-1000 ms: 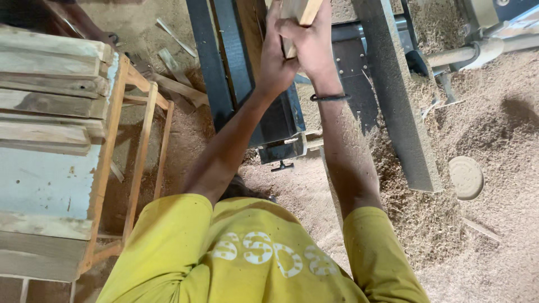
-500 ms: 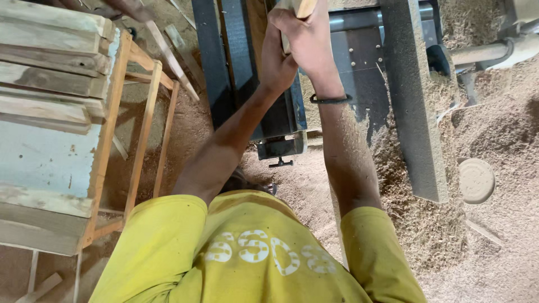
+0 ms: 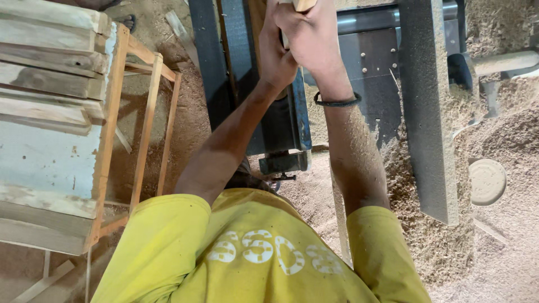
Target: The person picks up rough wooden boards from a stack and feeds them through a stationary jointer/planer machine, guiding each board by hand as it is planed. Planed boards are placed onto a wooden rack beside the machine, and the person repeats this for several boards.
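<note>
I see both hands clamped on the wood piece (image 3: 300,5) at the far edge, left hand (image 3: 275,53) beside right hand (image 3: 311,36), apparently pushed farther over the blue machine (image 3: 281,118) than a second ago.

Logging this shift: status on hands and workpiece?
Both hands, left hand and right hand, gripping wood piece on the machine. Sawdust piled around.

Both hands (image 3: 297,42) grip a wood piece (image 3: 304,5) over the blue machine (image 3: 283,120)
</note>
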`<state>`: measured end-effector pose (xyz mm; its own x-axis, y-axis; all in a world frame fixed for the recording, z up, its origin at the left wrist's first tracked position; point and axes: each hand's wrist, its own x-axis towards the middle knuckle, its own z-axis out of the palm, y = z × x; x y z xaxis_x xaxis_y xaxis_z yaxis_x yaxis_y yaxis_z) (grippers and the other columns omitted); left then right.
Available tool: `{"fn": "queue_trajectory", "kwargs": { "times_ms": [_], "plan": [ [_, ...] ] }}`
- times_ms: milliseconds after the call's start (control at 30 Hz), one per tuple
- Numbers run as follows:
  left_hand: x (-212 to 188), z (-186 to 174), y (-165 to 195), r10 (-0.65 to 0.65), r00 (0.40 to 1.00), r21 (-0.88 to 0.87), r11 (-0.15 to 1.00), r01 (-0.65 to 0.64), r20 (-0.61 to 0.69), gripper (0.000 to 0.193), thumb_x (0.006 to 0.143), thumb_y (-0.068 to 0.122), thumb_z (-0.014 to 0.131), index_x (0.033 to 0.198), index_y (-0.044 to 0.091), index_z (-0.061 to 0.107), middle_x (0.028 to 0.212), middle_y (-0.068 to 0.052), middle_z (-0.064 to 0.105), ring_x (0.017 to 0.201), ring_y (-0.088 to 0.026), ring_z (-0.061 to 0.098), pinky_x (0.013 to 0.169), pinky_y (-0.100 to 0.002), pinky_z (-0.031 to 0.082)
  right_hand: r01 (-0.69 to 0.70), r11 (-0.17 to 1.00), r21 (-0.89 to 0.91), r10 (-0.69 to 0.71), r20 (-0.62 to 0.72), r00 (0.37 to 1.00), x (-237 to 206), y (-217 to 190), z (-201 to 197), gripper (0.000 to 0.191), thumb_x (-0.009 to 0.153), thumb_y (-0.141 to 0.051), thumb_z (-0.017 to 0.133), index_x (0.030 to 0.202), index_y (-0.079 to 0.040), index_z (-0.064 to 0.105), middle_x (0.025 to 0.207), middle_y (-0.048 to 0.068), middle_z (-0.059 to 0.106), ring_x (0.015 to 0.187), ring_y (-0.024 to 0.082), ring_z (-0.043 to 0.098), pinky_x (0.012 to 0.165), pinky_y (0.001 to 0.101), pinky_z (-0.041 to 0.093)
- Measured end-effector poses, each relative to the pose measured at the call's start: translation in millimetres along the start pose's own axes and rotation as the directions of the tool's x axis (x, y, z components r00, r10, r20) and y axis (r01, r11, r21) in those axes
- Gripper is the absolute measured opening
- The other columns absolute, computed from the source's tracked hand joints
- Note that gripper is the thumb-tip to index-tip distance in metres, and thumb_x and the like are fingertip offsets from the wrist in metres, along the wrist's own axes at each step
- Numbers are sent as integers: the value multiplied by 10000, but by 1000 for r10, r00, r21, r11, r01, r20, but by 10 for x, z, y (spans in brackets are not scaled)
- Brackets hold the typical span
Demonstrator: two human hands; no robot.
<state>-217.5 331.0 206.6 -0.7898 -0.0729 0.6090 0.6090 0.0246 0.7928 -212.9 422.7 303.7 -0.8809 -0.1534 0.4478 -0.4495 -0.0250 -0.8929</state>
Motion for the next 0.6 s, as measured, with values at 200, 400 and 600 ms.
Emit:
{"fn": "queue_trajectory", "kwargs": {
  "times_ms": [200, 400, 600],
  "plan": [
    [165, 34, -271, -26, 998, -41, 999, 24, -52, 507, 948, 129, 695, 1413, 39, 513, 1312, -160, 702, 1207, -280, 700, 1006, -334, 545, 70, 991, -115, -67, 31, 997, 198, 155, -63, 175, 990, 47, 622, 852, -7, 529, 758, -34, 468, 712, 66, 427, 632, 295, 379],
    [320, 73, -580, 15, 996, -17, 1000, -16, -84, 453, 928, 170, 701, 1335, 45, 548, 1225, -130, 712, 1106, -268, 723, 936, -321, 561, 50, 994, -97, -46, 48, 998, 399, 304, -111, 265, 968, 75, 603, 786, -25, 440, 718, -25, 385, 618, 56, 344, 554, 273, 302],
    [509, 73, -652, 98, 991, -54, 993, -103, -92, 516, 976, 177, 688, 1437, 53, 493, 1345, -164, 660, 1244, -282, 660, 1043, -355, 535, 94, 992, -80, -91, 37, 995, 560, 515, -136, 230, 971, 74, 592, 814, -29, 460, 742, -33, 408, 691, 61, 375, 575, 273, 340]
  ]
}}
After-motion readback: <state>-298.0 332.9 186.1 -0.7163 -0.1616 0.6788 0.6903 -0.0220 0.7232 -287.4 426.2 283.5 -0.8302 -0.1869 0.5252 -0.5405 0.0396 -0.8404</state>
